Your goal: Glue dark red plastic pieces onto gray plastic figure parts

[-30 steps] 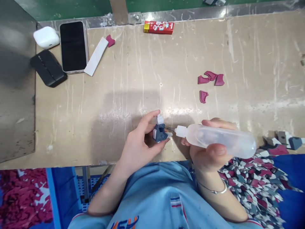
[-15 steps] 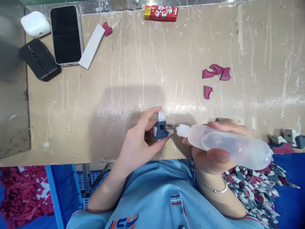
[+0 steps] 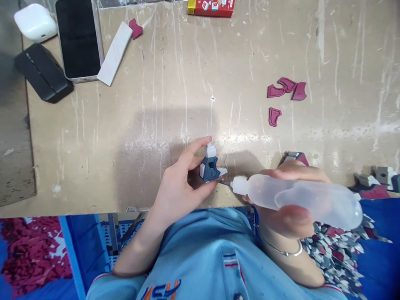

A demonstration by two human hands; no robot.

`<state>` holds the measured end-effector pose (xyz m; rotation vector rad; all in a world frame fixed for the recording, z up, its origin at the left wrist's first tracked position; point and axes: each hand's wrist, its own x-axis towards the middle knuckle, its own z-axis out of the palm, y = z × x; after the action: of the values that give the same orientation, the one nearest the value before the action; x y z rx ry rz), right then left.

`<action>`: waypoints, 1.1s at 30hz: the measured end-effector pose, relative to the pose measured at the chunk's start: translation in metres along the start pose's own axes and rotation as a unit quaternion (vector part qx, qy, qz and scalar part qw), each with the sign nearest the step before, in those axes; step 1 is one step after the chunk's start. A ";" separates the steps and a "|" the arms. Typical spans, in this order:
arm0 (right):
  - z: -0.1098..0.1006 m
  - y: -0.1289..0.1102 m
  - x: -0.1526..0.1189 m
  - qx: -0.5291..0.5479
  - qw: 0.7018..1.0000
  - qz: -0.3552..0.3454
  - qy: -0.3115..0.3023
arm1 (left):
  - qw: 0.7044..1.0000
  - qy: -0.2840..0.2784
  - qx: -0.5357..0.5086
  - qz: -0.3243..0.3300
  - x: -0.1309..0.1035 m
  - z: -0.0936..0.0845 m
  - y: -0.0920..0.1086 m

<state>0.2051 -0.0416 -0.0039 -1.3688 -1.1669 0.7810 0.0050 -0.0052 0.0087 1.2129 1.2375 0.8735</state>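
Near the table's front edge, my left hand (image 3: 183,181) grips a small dark blue and white plastic part (image 3: 210,168) between thumb and fingers. My right hand (image 3: 289,212) is wrapped around a translucent squeeze bottle (image 3: 300,200) lying nearly level. The bottle's thin metal tip (image 3: 224,182) points left and meets the lower right side of the blue part, close to my left thumb; whether it touches cannot be made out. An assembled grey and maroon piece (image 3: 295,158) lies just behind my right hand, partly hidden by it.
Several maroon pieces (image 3: 275,116) lie at the right of the table (image 3: 175,83). Phone (image 3: 79,39), white case (image 3: 36,21), black box (image 3: 45,73) and white strip (image 3: 115,54) sit back left. A red packet (image 3: 211,7) is at the back. Bins of parts (image 3: 34,254) stand below the front edge.
The bottle tip has moved down, from the upper right side of the blue part to its lower right. The piece behind my right hand shows more. The camera view has shifted slightly.
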 end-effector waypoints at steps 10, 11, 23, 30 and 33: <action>0.003 -0.001 0.006 -0.041 0.994 -0.052 0.083 | 0.999 0.015 0.044 0.014 0.000 0.001 0.000; 0.004 0.000 0.007 -0.050 0.995 -0.049 0.077 | 0.999 0.014 0.046 0.015 0.000 0.000 0.000; 0.009 0.003 0.013 -0.082 0.984 -0.156 0.017 | 1.000 0.000 0.012 0.005 -0.001 0.001 0.006; 0.012 0.002 0.016 -0.139 0.974 -0.177 0.034 | 1.000 0.000 0.020 0.013 -0.001 0.001 0.006; 0.012 0.001 0.016 -0.166 0.968 -0.177 0.068 | 1.000 0.002 0.024 0.014 -0.002 0.001 0.006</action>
<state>0.1991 -0.0227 -0.0044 -1.4017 -1.4250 0.2381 0.0065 -0.0062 0.0149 1.2685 1.2540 0.8716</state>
